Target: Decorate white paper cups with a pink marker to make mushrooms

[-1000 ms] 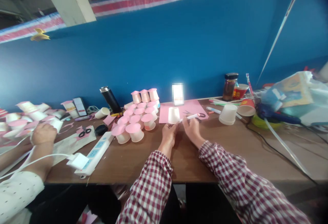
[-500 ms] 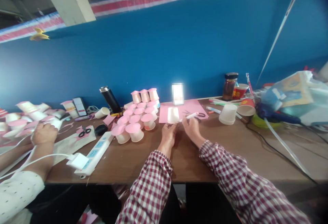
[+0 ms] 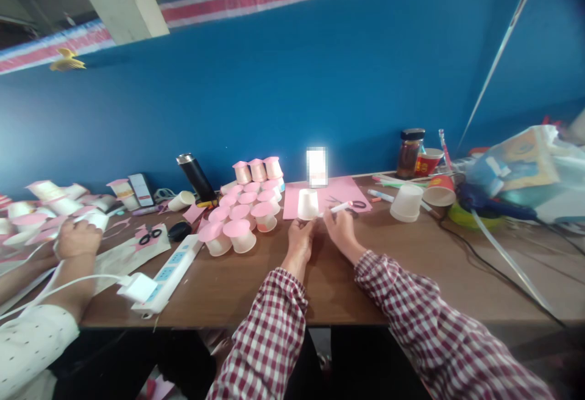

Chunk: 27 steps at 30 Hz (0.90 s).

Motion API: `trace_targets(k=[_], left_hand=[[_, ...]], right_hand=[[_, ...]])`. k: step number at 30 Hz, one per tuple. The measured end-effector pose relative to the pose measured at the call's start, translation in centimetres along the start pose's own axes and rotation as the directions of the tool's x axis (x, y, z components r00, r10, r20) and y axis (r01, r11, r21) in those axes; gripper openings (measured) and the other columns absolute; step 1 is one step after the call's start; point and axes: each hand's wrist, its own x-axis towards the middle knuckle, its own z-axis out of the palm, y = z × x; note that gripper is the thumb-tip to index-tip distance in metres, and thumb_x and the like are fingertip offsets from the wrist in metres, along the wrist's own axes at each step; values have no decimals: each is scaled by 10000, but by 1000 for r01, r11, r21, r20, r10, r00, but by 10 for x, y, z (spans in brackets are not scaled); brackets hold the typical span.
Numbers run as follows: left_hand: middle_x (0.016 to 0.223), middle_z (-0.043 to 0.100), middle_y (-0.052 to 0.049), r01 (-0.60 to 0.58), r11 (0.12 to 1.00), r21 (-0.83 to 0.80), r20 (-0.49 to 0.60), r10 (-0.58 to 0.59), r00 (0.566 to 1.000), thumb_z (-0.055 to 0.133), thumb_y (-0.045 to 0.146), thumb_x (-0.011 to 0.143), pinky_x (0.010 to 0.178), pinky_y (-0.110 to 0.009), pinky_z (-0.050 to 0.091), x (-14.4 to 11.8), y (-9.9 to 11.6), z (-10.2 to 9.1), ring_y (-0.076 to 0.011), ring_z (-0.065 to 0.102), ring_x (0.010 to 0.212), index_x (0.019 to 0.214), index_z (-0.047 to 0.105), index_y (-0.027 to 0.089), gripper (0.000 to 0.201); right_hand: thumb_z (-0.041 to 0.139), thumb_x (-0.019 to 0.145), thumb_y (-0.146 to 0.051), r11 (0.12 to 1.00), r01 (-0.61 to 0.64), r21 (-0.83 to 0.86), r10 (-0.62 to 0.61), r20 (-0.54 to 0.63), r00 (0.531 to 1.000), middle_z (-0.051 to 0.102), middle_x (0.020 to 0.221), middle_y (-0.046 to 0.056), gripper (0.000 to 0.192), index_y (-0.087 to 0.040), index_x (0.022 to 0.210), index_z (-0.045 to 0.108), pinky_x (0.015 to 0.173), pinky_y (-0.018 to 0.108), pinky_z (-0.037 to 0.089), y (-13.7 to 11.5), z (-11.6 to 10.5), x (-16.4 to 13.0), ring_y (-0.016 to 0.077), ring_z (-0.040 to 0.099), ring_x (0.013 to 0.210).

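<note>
My left hand [image 3: 300, 240] is closed on the near rim of a white paper cup [image 3: 308, 203], which is upside down and a little tilted. Close by on the right, my right hand [image 3: 342, 229] pinches a white marker [image 3: 342, 207] with a reddish end; its other end points toward the cup's rim. Behind both hands lies a pink paper sheet [image 3: 292, 196], with scissors [image 3: 359, 204] resting on it. To the left stand several paper cups with pink paper tops [image 3: 240, 228], grouped in rows.
A power strip [image 3: 171, 275] with a white charger lies left of me, beside a co-worker's hand [image 3: 80, 238]. At right are a white cup [image 3: 406, 203], a lidded jar [image 3: 410, 153], a red cup [image 3: 439, 191], a blue glue gun [image 3: 496, 203] and its cable. A black thermos [image 3: 196, 177] stands behind.
The cup in my left hand looks slightly turned, its near rim now tipped down a little. My right hand and the marker have shifted very slightly.
</note>
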Motion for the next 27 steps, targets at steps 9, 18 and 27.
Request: trace_targets(k=[9,18,27], left_hand=[[726,701,-34,24,1000,-9,-7,-24,1000,831,131,532,783,-265,495,1,1,0,-120,663,698,778,578,125,353],[738,705,-45,41,999,-5,4,-41,999,830,124,542,816,-284,489,-2,3,1,-129,669,713,776,579,126,344],[739,709,-32,53,999,-11,18,-53,998,846,135,515,778,-265,499,-2,3,1,-124,667,702,784,588,134,372]], right_hand=[[411,849,-328,1000,14,3,-14,-19,1000,628,635,67,234,-180,727,545,605,308,456,-1,-1,-1,211,598,592],[419,851,-310,1000,4,10,-4,-46,999,640,666,67,215,-177,755,558,618,301,460,-3,-3,-1,206,600,614],[413,858,-331,1000,-12,16,13,-67,998,632,656,64,236,-184,742,557,629,302,459,-3,-5,-1,207,595,620]])
